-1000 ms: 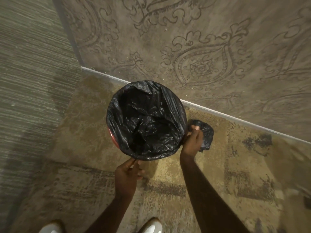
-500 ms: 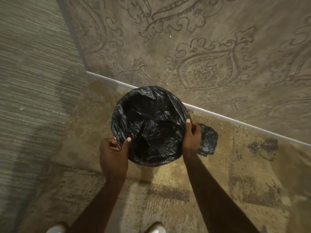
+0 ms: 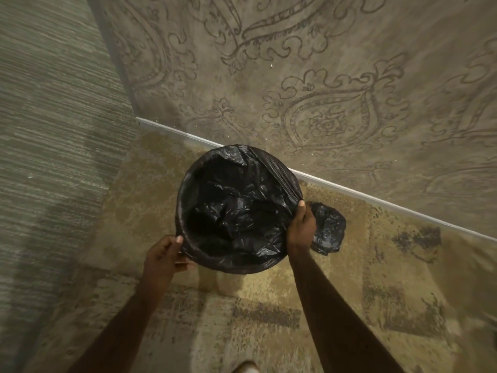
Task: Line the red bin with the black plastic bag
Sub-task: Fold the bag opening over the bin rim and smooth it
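The round bin stands on the floor close to the wall, seen from above; the black plastic bag (image 3: 236,211) lies crumpled inside it and is folded over the whole rim, so no red shows. My left hand (image 3: 164,254) pinches the bag's folded edge at the rim's near left. My right hand (image 3: 302,224) grips the bag over the rim's right side, thumb on top. A bunched lump of black plastic (image 3: 328,228) sits just right of that hand, outside the bin.
A patterned wall (image 3: 322,90) with a white baseboard (image 3: 376,200) runs right behind the bin. A second, striped wall (image 3: 53,130) closes the corner at left. The floor is a mottled tan carpet (image 3: 269,319). A shoe tip (image 3: 246,367) shows at the bottom edge.
My left hand has slid down along the rim from the left side to the near left. The red patch seen at the bin's left a second ago is now covered by the bag.
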The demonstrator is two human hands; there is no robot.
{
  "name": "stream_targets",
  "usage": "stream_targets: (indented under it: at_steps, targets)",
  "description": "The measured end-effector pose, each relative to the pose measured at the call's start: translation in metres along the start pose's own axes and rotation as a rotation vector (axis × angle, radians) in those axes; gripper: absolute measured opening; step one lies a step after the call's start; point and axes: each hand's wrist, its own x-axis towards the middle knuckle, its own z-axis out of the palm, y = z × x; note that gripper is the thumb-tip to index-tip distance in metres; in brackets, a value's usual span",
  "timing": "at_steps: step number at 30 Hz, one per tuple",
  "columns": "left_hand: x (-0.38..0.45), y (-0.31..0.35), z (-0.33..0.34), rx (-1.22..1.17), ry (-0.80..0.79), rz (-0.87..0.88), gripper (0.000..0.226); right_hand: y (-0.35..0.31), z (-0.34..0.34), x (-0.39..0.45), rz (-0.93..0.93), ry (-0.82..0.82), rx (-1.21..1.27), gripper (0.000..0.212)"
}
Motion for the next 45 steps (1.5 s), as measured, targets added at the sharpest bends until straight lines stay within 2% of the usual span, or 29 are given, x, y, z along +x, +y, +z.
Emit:
stream_targets:
  at_steps: [3,6,8,9,10,11,12,13,15,16,17,19,21,23,25,26,28,30,33,35,37,39,40,41,42,43,44,45]
  targets:
    - [0.013,-0.002,-0.004,0.042,-0.065,-0.176,0.025,0.006,-0.005,0.006,0.079,-0.076,0.145,0.050]
    - [0.022,0.004,-0.007,0.127,0.061,-0.209,0.014,0.002,-0.008,0.008,0.195,-0.181,0.238,0.050]
    - [0.024,0.011,-0.013,0.272,0.301,-0.009,0.019,-0.004,-0.015,0.006,0.095,-0.122,0.071,0.049]
    - [0.022,0.019,-0.015,0.312,0.424,0.171,0.020,-0.008,-0.020,0.003,-0.055,-0.023,-0.073,0.044]
    - [0.019,0.029,-0.014,0.326,0.482,0.382,0.021,-0.013,-0.025,-0.002,-0.244,0.076,-0.182,0.038]
    - [0.016,0.041,-0.011,0.356,0.453,0.590,0.023,-0.021,-0.026,-0.011,-0.428,0.110,-0.245,0.034]
    - [0.013,0.053,-0.003,0.430,0.344,0.787,0.025,-0.030,-0.024,-0.023,-0.578,0.044,-0.290,0.034]
    - [0.009,0.063,0.007,0.554,0.185,0.940,0.027,-0.037,-0.020,-0.036,-0.699,-0.108,-0.370,0.037]
    - [0.002,0.069,0.027,0.955,-0.169,1.096,0.033,-0.037,-0.009,-0.062,-0.893,-0.500,-0.681,0.042]
    - [0.000,0.065,0.034,1.197,-0.315,1.128,0.038,-0.033,-0.005,-0.072,-0.928,-0.679,-0.838,0.044]
    - [-0.002,0.059,0.038,1.443,-0.454,1.110,0.045,-0.028,-0.004,-0.077,-0.878,-0.838,-0.961,0.046]
    - [0.000,0.048,0.037,1.842,-0.668,0.931,0.061,-0.023,-0.004,-0.073,-0.611,-1.035,-1.118,0.055]
    - [0.005,0.044,0.030,1.991,-0.740,0.836,0.075,-0.022,-0.002,-0.062,-0.392,-1.101,-1.160,0.066]
    - [0.010,0.044,0.025,2.004,-0.728,0.891,0.083,-0.030,0.004,-0.055,-0.391,-1.085,-1.159,0.066]
    - [0.014,0.047,0.022,1.997,-0.725,0.980,0.086,-0.042,0.012,-0.046,-0.509,-1.032,-1.096,0.052]
    - [0.015,0.050,0.022,2.004,-0.728,1.013,0.086,-0.048,0.020,-0.039,-0.507,-1.025,-1.028,0.046]
    - [0.016,0.052,0.025,2.048,-0.766,1.016,0.089,-0.059,0.036,-0.020,-0.331,-1.042,-0.790,0.043]
    - [0.016,0.053,0.025,2.088,-0.816,0.963,0.091,-0.066,0.055,0.004,-0.193,-0.967,-0.600,0.051]
    - [0.019,0.050,0.026,2.106,-0.821,0.965,0.086,-0.069,0.070,0.041,-0.159,-0.754,-0.653,0.063]
    - [0.020,0.052,0.028,2.107,-0.815,0.945,0.083,-0.070,0.072,0.050,-0.124,-0.760,-0.685,0.065]
    - [0.018,0.053,0.028,2.054,-0.788,0.973,0.083,-0.074,0.064,0.041,-0.142,-0.834,-0.668,0.057]
    - [0.015,0.060,0.025,1.873,-0.679,1.156,0.076,-0.073,0.044,0.020,-0.262,-0.839,-0.546,0.043]
    - [0.017,0.066,0.023,1.700,-0.579,1.245,0.069,-0.069,0.029,0.009,-0.382,-0.737,-0.489,0.038]
    - [0.020,0.076,0.021,1.531,-0.457,1.258,0.063,-0.066,0.011,-0.001,-0.498,-0.560,-0.453,0.035]
    - [0.024,0.087,0.020,1.387,-0.314,1.207,0.058,-0.061,-0.007,-0.008,-0.572,-0.360,-0.424,0.034]
    - [0.030,0.099,0.019,1.263,-0.155,1.108,0.054,-0.054,-0.024,-0.011,-0.568,-0.182,-0.386,0.035]
    - [0.036,0.108,0.018,1.160,-0.005,0.969,0.051,-0.046,-0.039,-0.014,-0.476,-0.074,-0.327,0.037]
    - [0.043,0.114,0.019,1.069,0.100,0.816,0.048,-0.038,-0.049,-0.018,-0.339,-0.034,-0.249,0.040]
